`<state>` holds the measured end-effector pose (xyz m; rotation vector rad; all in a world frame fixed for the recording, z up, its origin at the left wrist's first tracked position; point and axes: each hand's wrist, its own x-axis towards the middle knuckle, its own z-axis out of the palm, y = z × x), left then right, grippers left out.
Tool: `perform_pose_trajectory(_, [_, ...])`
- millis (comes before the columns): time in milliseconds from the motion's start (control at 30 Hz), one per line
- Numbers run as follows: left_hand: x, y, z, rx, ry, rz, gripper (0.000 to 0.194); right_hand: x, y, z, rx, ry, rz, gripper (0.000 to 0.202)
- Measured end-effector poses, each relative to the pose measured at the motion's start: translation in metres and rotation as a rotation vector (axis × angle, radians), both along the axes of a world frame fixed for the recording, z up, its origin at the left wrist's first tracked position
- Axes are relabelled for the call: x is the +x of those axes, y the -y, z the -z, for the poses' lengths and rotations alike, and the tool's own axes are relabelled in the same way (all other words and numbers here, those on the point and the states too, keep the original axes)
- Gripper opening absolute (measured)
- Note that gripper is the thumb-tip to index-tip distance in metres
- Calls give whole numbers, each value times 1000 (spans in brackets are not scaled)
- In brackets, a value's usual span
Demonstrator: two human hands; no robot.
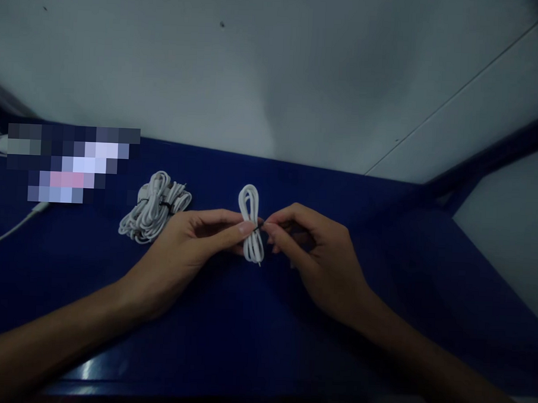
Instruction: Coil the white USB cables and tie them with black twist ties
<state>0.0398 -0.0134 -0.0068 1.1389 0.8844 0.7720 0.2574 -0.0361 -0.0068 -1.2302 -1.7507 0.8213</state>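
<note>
A white cable is folded into a narrow looped bundle in the middle of the view, held above the blue table. My left hand pinches it at its middle, thumb in front and fingers behind. A thin black tie crosses the bundle's waist. Its end is pinched between thumb and forefinger of my right hand, just right of the cable. Beyond my left hand lies a pile of white coiled cables, with black ties around some of them.
The blue table runs up to a pale wall. At the far left are a pixelated bright object, a white cord leading to it and a white item. A blue frame bar stands at the right.
</note>
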Motion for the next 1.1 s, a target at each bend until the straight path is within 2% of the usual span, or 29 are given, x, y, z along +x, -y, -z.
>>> perform_pose_trajectory(167, [-1, -1, 0, -8, -3, 44, 16, 0, -2, 1, 115, 46, 20, 12])
perform_pose_trajectory(267, [-1, 0, -5, 121, -100, -13, 12, -1, -2, 3, 243, 126, 19, 10])
perform_pose_trajectory(400, [-1, 1, -7, 325, -207, -88, 9, -4, 0, 10, 499, 286, 45, 10])
perform_pose_trajectory(500, [0, 1, -4, 393, -215, -116, 5, -6, 3, 14, 575, 324, 27, 11])
perform_pose_trajectory(567, [1, 0, -2, 446, -233, -155, 1, -8, 6, 13, 536, 316, 9, 12])
perform_pose_trajectory(667, [1, 1, -1, 575, -291, -219, 4, -10, 11, 8, 391, 260, -23, 12])
perform_pose_trajectory(800, [-2, 1, -1, 697, -354, -252, 9, -13, 16, 1, 189, 84, -24, 13])
perform_pose_trajectory(967, [-3, -1, 2, 726, -358, -256, 13, -15, 21, -1, 35, -91, -22, 14])
perform_pose_trajectory(1100, [-3, 0, 2, 649, -310, -243, 17, -14, 26, -2, -135, -244, -53, 21])
